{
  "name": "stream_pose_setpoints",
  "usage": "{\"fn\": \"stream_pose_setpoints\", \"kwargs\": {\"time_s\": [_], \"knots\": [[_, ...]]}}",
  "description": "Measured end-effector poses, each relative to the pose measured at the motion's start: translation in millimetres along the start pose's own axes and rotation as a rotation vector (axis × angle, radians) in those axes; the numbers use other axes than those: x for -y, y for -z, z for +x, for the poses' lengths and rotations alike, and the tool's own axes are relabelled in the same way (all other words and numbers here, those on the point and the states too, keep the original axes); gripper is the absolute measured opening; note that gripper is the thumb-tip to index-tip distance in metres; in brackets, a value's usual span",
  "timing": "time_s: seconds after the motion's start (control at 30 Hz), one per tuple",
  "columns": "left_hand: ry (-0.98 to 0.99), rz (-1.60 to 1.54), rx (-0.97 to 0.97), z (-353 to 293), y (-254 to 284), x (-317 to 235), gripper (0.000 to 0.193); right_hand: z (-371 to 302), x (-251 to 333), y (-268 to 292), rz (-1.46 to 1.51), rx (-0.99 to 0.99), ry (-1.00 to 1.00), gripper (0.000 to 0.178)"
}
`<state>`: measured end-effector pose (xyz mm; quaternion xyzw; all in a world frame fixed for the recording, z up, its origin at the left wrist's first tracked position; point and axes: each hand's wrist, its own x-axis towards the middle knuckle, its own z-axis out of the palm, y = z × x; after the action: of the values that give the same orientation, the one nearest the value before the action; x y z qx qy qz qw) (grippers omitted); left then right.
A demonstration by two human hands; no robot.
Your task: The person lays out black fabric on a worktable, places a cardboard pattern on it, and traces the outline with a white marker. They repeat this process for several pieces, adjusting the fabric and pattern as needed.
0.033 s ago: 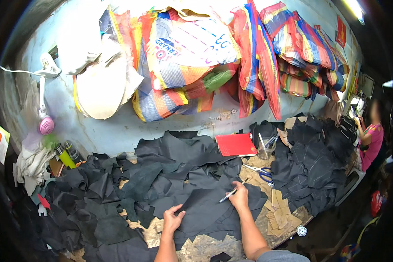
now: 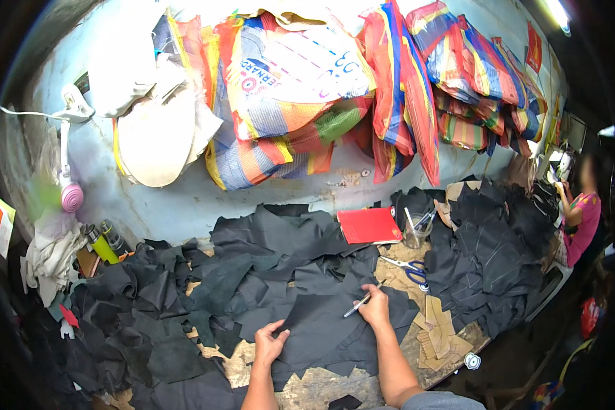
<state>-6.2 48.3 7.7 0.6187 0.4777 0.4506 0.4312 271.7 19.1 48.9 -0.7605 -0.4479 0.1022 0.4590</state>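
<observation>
A dark, leather-like sheet [image 2: 324, 328] lies in front of me over other black pieces. My left hand [image 2: 269, 343] is closed at its left edge, pinching it between thumb and fingers. Over the sheet's right part, my right hand [image 2: 374, 309] grips a slim silver pen [image 2: 355, 307], its lower end slanting down to the left toward the sheet. Blue-handled scissors [image 2: 410, 269] rest, blades apart, beyond my right hand. To the right of my right forearm lie tan card templates [image 2: 439, 333], some with notched edges.
Heaps of black pieces [image 2: 488, 256] cover much of the worktable [image 2: 331, 384]. At the back are a red notebook [image 2: 369, 226] and a jar of tools [image 2: 417, 234]. Green bottle [image 2: 101, 244] at left; striped mesh bags [image 2: 307, 130] hang on the wall. A person [image 2: 581, 219] works far right.
</observation>
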Motion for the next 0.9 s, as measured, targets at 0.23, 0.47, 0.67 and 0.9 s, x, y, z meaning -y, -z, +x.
{"fn": "stream_pose_setpoints", "kwargs": {"time_s": [0.23,0.47,0.67,0.9], "knots": [[-0.016,-0.018,0.001,-0.2,0.0,-1.1,0.028,8.3,-19.7,14.3,-0.02,0.233,-0.002,0.025],[0.101,-0.03,0.225,0.2,8.8,-27.5,0.036,9.7,-18.5,10.9,0.189,0.091,0.084,0.02],[0.054,-0.038,0.078,0.0,3.5,-30.3,0.037,7.1,-20.0,7.9,0.362,-0.004,0.155,0.028],[0.034,0.049,0.071,-1.4,6.9,-33.5,0.04,6.6,-23.1,0.9,0.402,0.002,0.045,0.025]]}}
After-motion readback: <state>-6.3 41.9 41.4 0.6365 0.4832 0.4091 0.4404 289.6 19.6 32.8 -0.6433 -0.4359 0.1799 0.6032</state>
